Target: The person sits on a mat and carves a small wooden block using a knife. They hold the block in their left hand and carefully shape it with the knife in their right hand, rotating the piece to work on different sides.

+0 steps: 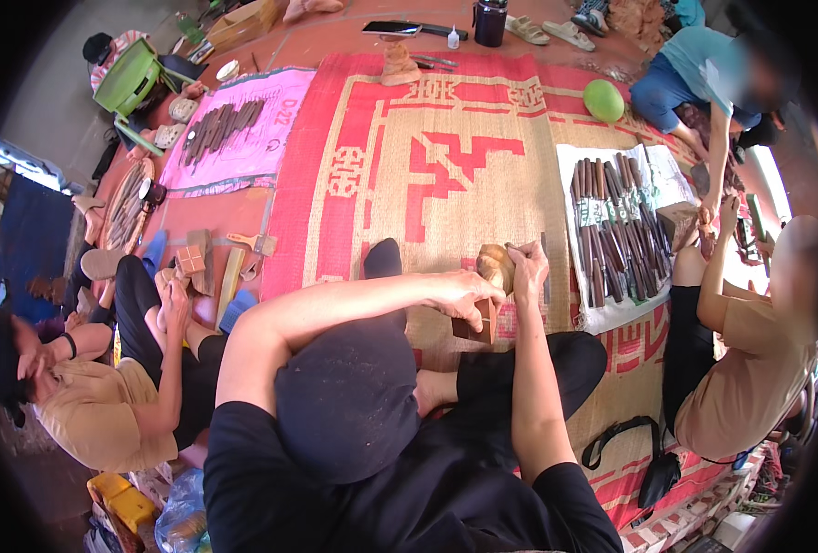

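Note:
My left hand [467,297] is wrapped over the top of a reddish-brown wooden block [487,329] with pale lines on its side, low on the mat in front of my crossed legs. Just beyond it is a rounded, golden-brown piece of wood [494,265], which looks carved. My right hand [530,265] is beside that piece, thumb and fingers pinched together. Whatever lies between those fingertips is too small to make out. A thin grey strip [546,267] shows along the outer side of my right hand.
Many dark-handled carving tools [617,226] lie on a white sheet [603,319] to the right; more sit on a pink sheet [271,152] at far left. A green balloon [604,100], a small carved figure [400,64] and a dark flask [489,23] are farther off. People sit on both sides.

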A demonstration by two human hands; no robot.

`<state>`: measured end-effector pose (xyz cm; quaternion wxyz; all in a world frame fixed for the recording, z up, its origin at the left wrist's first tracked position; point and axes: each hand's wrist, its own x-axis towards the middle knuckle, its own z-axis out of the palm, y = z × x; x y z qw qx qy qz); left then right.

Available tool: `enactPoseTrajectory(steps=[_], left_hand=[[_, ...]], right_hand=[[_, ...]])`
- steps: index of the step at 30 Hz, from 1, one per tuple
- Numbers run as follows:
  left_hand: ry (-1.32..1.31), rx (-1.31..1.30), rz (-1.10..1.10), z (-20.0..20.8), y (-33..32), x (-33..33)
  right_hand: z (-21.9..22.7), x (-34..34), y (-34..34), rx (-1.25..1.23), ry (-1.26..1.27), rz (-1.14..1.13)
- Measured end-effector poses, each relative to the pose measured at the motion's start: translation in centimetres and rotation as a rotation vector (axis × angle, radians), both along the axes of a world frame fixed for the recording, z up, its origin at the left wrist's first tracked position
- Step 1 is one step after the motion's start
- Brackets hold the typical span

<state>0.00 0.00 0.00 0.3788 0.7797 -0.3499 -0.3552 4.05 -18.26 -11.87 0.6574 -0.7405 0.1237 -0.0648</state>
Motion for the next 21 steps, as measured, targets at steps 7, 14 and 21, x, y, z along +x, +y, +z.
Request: enactPoseTrajectory(steps=[7, 14, 21], left_hand=[[0.058, -0.052, 0.022, -0.7, 0.4, -0.9], [0.023, -0.035, -0.041, 0.4, 0.5, 0.0], [0.056, -0.075, 0.031, 1.2, 0.7, 0.0]], right_hand=[[1.8, -3.6, 0.1, 0.141, -0.037, 0.084], [-0.2, 0.3, -1.1, -0.017, 0.052, -0.115], [2.4, -2.1, 1.1, 0.237, -0.019, 0.158]])
